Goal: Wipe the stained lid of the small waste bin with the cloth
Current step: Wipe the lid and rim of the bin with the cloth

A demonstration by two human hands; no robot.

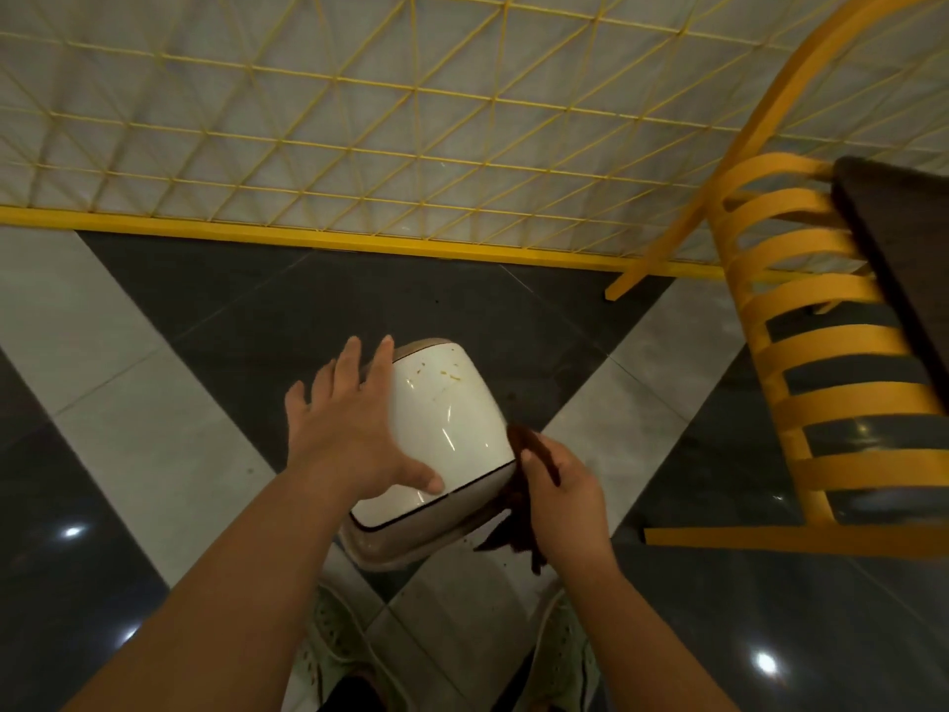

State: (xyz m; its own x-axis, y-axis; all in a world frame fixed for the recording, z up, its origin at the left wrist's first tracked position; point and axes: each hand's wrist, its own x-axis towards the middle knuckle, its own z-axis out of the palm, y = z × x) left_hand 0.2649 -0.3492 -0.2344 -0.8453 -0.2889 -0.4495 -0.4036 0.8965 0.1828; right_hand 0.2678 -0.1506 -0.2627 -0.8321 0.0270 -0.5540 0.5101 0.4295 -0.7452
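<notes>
small waste bin (436, 454) sits on the floor (154, 362) right by the person's shoes. left hand (354, 423) lies spread flat on the white lid (447, 413), yellowish stains at its 12 o'clock. right hand (560, 485) curls round the brown cloth (524, 501) at the lid's 4 o'clock.

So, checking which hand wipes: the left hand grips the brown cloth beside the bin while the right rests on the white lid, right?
Swapped. The head view shows the right hand gripping the brown cloth, and the left hand resting on the white lid.
</notes>
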